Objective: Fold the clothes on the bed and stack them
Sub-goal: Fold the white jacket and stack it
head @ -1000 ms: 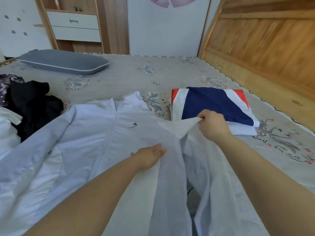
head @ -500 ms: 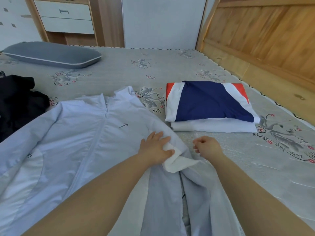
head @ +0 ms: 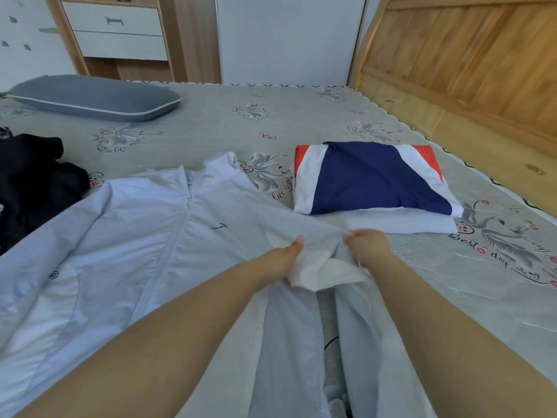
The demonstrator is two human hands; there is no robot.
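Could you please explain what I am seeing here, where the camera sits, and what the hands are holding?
There is no machine: a person wears a camera on the head, looking forward and down at two bare arms. On the bed a pale blue zip jacket lies spread out. The left hand and right hand each have a grip on its cloth near one side. Beyond them sits a folded stack topped by a navy, white and red garment. Dark clothes lie unfolded at the left, and a grey pillow rests further back.

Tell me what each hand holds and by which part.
Both hold the pale blue jacket: left hand grips the white lining at its front edge; right hand pinches the fabric beside it.
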